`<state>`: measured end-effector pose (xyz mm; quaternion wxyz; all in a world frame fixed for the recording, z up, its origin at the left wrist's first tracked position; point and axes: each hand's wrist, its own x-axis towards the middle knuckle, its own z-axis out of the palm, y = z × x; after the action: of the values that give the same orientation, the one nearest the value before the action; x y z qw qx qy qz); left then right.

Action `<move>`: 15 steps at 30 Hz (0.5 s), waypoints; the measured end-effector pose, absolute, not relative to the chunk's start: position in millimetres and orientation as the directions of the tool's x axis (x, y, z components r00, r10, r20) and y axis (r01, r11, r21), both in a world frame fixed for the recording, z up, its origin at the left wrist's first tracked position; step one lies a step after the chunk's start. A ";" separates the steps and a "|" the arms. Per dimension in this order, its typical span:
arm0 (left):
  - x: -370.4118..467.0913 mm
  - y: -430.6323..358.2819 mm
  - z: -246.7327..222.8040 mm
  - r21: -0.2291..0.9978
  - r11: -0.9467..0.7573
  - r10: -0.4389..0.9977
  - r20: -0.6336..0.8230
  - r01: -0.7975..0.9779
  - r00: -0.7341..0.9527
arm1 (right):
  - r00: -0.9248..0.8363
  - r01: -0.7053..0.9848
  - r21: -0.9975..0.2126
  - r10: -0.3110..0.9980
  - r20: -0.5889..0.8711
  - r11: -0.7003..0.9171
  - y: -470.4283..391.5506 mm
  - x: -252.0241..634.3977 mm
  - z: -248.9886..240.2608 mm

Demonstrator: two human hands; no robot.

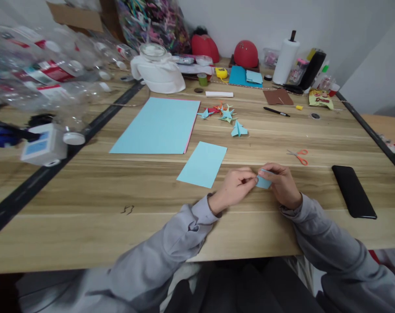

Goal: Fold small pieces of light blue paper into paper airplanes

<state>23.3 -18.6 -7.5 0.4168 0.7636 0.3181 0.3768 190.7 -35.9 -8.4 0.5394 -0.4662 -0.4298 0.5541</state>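
A small piece of light blue paper [263, 183] is held just above the table between my two hands. My left hand [235, 186] pinches its left edge between thumb and fingers. My right hand [282, 184] grips it from the right, thumb on top, covering part of it. To the left of my left hand lies a light blue paper sheet [203, 165]. Beyond that, a larger stack of blue sheets [158, 126] shows a pink edge. Folded paper figures [228, 114] sit in a cluster, with a single blue folded figure [239, 129] nearer to me.
Orange-handled scissors [300, 156] and a black phone [353, 191] lie to the right. A black pen [276, 111] and brown paper [278, 97] lie farther back. Plastic bottles [50, 71] crowd the left, beside a white box [44, 144]. A paper towel roll [286, 61] stands at the back.
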 end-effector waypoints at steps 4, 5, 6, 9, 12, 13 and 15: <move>23.8 -20.4 -5.9 0.888 -0.428 0.805 0.289 0.170 0.518 | 0.040 -0.126 -0.992 0.999 -0.006 0.000 -36.6 190.6 -7.4; 24.0 -20.6 -5.6 0.890 -0.424 0.806 0.287 0.166 0.518 | 0.038 -0.107 -0.994 0.999 0.014 0.018 -36.9 190.4 -7.1; 24.1 -20.7 -5.4 0.893 -0.419 0.809 0.283 0.167 0.515 | 0.037 -0.093 -0.995 0.999 0.029 0.033 -37.2 190.2 -7.0; 24.0 -20.6 -5.4 0.894 -0.409 0.812 0.265 0.183 0.520 | 0.081 -0.091 -0.995 0.996 0.032 0.039 -36.6 190.6 -7.1; 23.7 -20.4 -6.7 0.889 -0.416 0.803 0.260 0.191 0.536 | 0.190 -0.115 -0.993 0.982 0.004 0.027 -32.3 195.1 -6.0; 23.7 -20.5 -7.3 0.885 -0.425 0.795 0.266 0.188 0.545 | 0.223 -0.117 -0.993 0.975 0.000 0.026 -30.3 197.5 -5.1; 23.8 -21.0 -8.3 0.877 -0.445 0.783 0.285 0.179 0.554 | 0.263 -0.141 -0.989 0.965 -0.007 0.031 -26.5 202.3 -3.0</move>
<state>23.8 -21.0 -8.3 0.4248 0.7722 0.3112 0.3555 202.3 -26.5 -3.0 0.5999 -0.5214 -0.3947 0.4610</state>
